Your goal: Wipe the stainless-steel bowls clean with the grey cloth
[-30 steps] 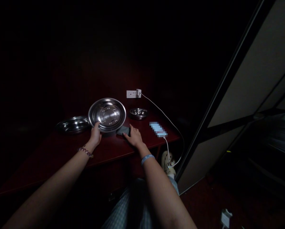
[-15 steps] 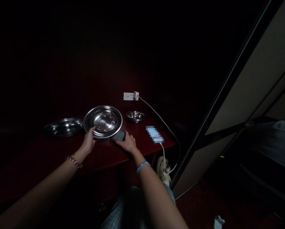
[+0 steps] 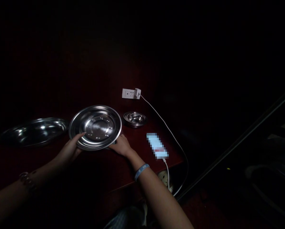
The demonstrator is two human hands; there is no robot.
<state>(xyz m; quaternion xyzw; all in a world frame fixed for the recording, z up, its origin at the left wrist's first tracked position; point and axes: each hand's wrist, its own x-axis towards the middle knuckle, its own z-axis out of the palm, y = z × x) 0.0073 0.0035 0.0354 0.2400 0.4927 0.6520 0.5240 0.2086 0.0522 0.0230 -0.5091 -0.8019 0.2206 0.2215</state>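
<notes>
A shiny round steel plate (image 3: 98,124) is tilted up toward me above the dark red table. My left hand (image 3: 71,148) grips its lower left rim, the thumb on the inner face and the fingers underneath. At the lower right rim, my right hand (image 3: 122,145) is closed and reaches partly behind the plate. A sliver of dark grey cloth (image 3: 111,147) shows at its fingertips; most of it is hidden by the plate. Left of the plate lies a large steel basin (image 3: 37,132). Several small steel bowls (image 3: 134,119), apparently stacked, sit to the right.
A phone (image 3: 157,146) with a lit, blurred screen lies near the right end of the table (image 3: 123,173). Its white cable (image 3: 165,124) loops past the table's edge up to a charger (image 3: 137,93) in the wall socket (image 3: 127,93). A clog (image 3: 163,178) shows below.
The plate appears larger and farther left. My right hand and the grey cloth have moved behind its rim, so less cloth shows. My view has turned and come closer.
</notes>
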